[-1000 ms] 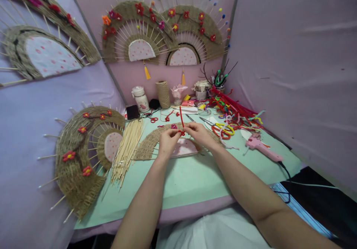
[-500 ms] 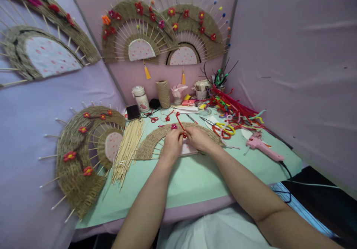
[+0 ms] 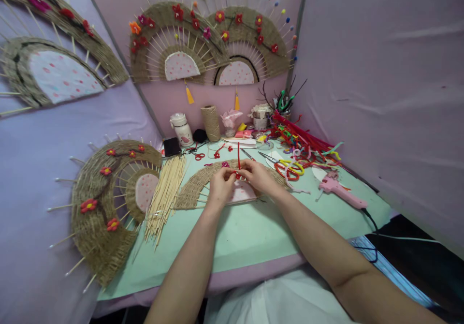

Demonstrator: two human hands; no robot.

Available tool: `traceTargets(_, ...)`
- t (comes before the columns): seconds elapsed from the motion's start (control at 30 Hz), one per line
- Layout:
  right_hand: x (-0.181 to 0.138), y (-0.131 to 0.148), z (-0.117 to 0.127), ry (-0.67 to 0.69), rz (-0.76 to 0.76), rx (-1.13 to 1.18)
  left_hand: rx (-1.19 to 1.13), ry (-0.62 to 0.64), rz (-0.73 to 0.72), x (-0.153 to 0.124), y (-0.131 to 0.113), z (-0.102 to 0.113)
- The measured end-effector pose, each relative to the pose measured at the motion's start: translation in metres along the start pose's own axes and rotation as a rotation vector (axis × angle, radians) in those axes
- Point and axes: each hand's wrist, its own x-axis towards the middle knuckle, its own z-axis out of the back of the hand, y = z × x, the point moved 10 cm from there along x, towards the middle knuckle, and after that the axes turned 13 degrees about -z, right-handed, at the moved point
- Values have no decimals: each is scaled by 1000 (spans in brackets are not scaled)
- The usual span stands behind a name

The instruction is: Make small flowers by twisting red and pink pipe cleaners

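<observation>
Between my two hands is a red pipe cleaner (image 3: 239, 155), its free end pointing up and its lower part bent into small loops at the fingertips. My left hand (image 3: 222, 184) pinches the looped part from the left. From the right, my right hand (image 3: 255, 176) pinches it too, fingers closed. Both hands are held over a woven twine fan (image 3: 192, 186) that lies on the table, partly covered by them. A magenta flower (image 3: 225, 164) sits by the fan's upper edge, just beyond my left hand.
Thin wooden sticks (image 3: 166, 193) lie left of the fan, beside another decorated fan (image 3: 96, 208). Scissors (image 3: 290, 167) and a pink glue gun (image 3: 342, 192) with a cord lie to the right. Behind are a pile of pipe cleaners (image 3: 308, 138), a twine spool (image 3: 210, 123) and a white bottle (image 3: 181, 129).
The red pipe cleaner has swung from leaning left to standing nearly upright. My fingers have shifted slightly around its looped part, and the view has moved a little.
</observation>
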Motion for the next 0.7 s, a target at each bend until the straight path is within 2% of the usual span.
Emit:
traceTargets(0.1,1,-4,3,-41,-37,132,-109,-43,54,1,8,1)
traceTargets(0.17,0,-3,6,-74,-36,127,-136,-55,48,1,7,2)
traceTargets(0.4,-7,12,6,-135,22,-91,-10,-66,-83,1,-15,8)
traceTargets(0.57,-9,18,2,-125,33,-238,-25,-64,-79,0,-19,5)
traceTargets(0.7,-7,15,1,-109,37,-229,-27,-79,-41,0,-14,7)
